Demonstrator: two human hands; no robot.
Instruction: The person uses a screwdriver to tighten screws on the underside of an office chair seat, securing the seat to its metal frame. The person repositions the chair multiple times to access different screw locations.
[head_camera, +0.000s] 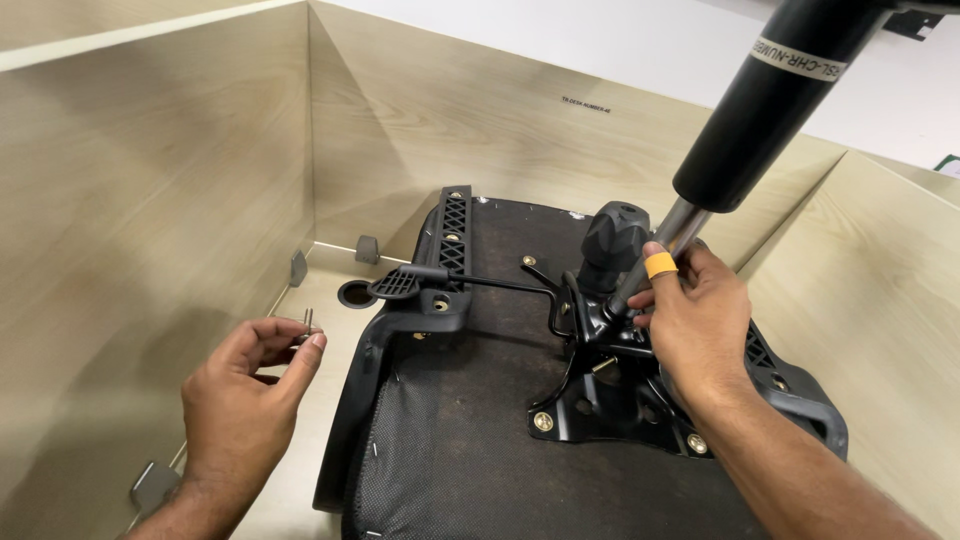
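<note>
Pale wood-grain panels wall in the surface (310, 400) on three sides, so the upturned chair seat (470, 440) sits boxed in front of you and cannot slide far. You have it lying underside up, black mesh fabric showing, which puts the black metal mechanism plate (590, 400) and its brass-coloured bolts within easy reach from above.

From that plate the gas lift cylinder (770, 110) rises at a slant toward the upper right, its thick black body on top and the slim bright rod (650, 265) running down into the hub. Your right hand (695, 330) closes around that rod just above the hub, fingers wrapped and thumb pressed against it; one finger wears a yellow band. Held low like this, the grip steadies the long cylinder where it meets the plate.

A black lever with a flat paddle end (400, 283) juts leftward from the mechanism, past the seat's edge.

Your left hand (245, 400) hovers over the bare surface, left of the seat and well apart from it. Thumb and forefinger pinch a small metal piece (307, 322), thin and upright; the grip is nearly closed, the other fingers loosely curled.
</note>
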